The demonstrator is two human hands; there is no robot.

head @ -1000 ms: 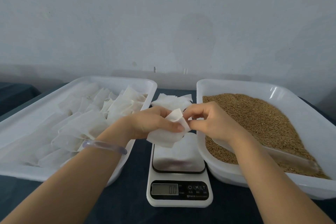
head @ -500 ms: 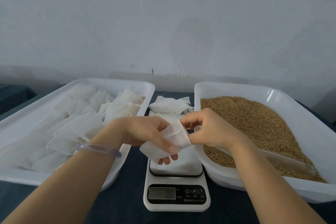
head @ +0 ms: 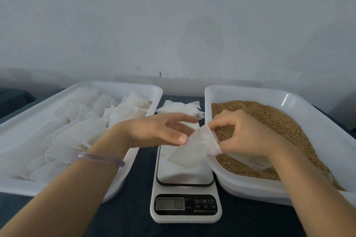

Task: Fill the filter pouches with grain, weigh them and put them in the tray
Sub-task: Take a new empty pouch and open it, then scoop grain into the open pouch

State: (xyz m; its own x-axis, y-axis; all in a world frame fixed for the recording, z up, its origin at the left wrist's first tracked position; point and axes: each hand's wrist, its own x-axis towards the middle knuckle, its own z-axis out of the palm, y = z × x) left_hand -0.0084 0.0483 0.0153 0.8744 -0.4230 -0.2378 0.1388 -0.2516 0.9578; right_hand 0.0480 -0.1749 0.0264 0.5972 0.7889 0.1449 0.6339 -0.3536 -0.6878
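Observation:
My right hand [head: 242, 132] pinches the mouth of an empty white filter pouch [head: 194, 150], which hangs over the scale [head: 185, 204] and the rim of the grain tray [head: 250, 188]. My left hand [head: 159, 131] is beside the pouch with its fingers stretched out, the thumb tip at the pouch's edge. Brown grain [head: 273, 121] fills the right tray. The left tray [head: 25, 121] holds several filled white pouches [head: 81, 132]. The scale display reads about zero.
A loose pile of empty pouches [head: 181, 109] lies behind the scale between the trays. A clear plastic scoop [head: 256, 161] lies in the grain under my right wrist. The table is covered in dark blue cloth [head: 125, 217]. A pale wall stands close behind.
My left hand has let go of the pouch and spread its fingers. My right hand has carried the pouch's mouth to the right, over the grain tray's rim.

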